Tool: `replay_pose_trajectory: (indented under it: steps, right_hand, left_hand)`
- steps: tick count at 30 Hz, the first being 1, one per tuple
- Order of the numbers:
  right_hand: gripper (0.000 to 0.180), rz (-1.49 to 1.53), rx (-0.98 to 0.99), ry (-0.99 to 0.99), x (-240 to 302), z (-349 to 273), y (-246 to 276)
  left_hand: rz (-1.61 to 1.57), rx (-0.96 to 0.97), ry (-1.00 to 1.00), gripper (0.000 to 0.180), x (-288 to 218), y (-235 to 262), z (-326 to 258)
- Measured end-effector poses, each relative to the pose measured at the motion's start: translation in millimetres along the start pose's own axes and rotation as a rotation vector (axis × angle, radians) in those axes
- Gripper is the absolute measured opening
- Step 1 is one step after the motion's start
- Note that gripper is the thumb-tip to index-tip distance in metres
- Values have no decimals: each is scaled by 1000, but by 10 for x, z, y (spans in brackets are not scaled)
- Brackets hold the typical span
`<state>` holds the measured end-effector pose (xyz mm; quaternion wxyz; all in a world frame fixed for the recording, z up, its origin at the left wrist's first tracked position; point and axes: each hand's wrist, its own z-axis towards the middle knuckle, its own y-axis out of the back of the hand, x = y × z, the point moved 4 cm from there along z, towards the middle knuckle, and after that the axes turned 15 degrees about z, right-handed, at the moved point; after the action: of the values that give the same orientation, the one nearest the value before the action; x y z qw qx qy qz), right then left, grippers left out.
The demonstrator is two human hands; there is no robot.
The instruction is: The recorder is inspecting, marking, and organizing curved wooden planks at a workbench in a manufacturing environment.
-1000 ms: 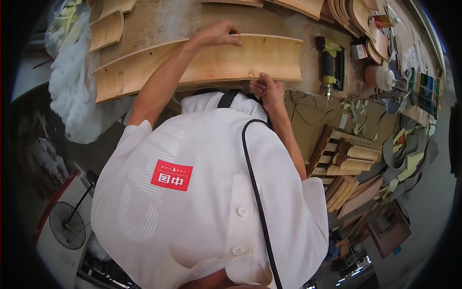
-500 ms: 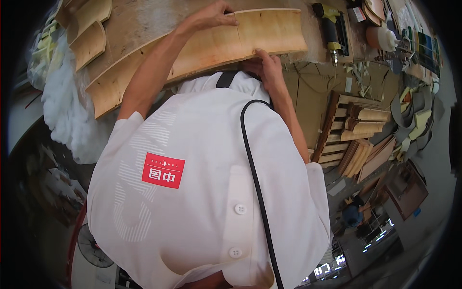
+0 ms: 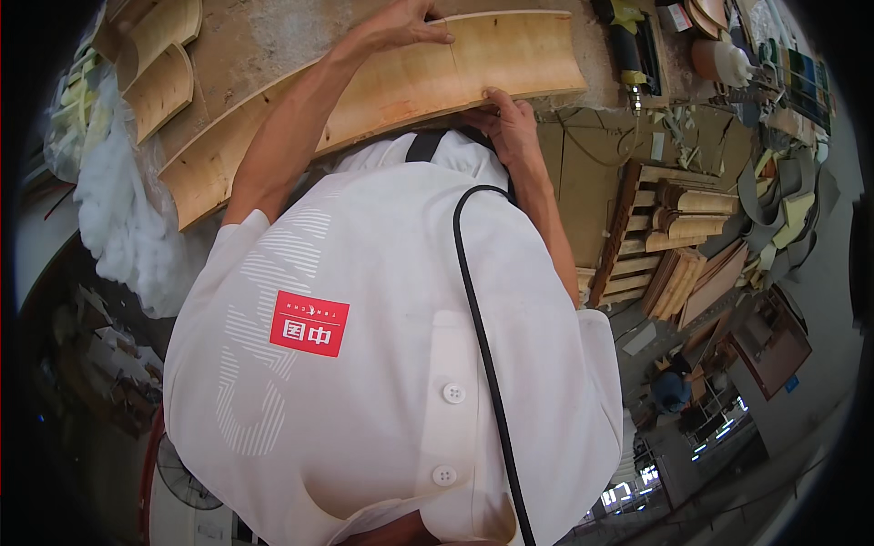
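Curved plywood panel (image 3: 512, 56) is held along the near edge of the desk (image 3: 244, 50); there, one rim is pinched by the right fingers (image 3: 497, 97); farther in, the other by the left fingers (image 3: 439, 35); even, steady pressure is advised.

Grey floor (image 3: 827, 314) and, lower right, bright patches (image 3: 648, 475), perhaps windows

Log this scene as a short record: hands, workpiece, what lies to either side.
Left hand: at the far edge of the curved wooden panel, thumb on its face
Right hand: fingers at the near edge
Workpiece: long, pale, concave side showing
Right: black-and-yellow tool, bottle
Left: white fluffy stuffing, smaller curved wood pieces
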<state>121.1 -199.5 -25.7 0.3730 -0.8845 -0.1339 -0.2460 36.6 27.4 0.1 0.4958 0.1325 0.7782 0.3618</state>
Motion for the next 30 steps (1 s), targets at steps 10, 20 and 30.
replay_pose_trajectory:
  steps: [10, 20, 30]
  right_hand:
    - [31, 32, -15, -2, -14, -8, -5]
    - [30, 53, -6, -1, 2, -19, -22]
    - [30, 61, 3, 12, -1, -28, -12]
  left_hand:
    - [65, 55, 41, 39, -83, 54, -25]
    - [16, 53, 4, 39, -47, 49, 9]
    - [4, 62, -56, 42, 7, 5, 51]
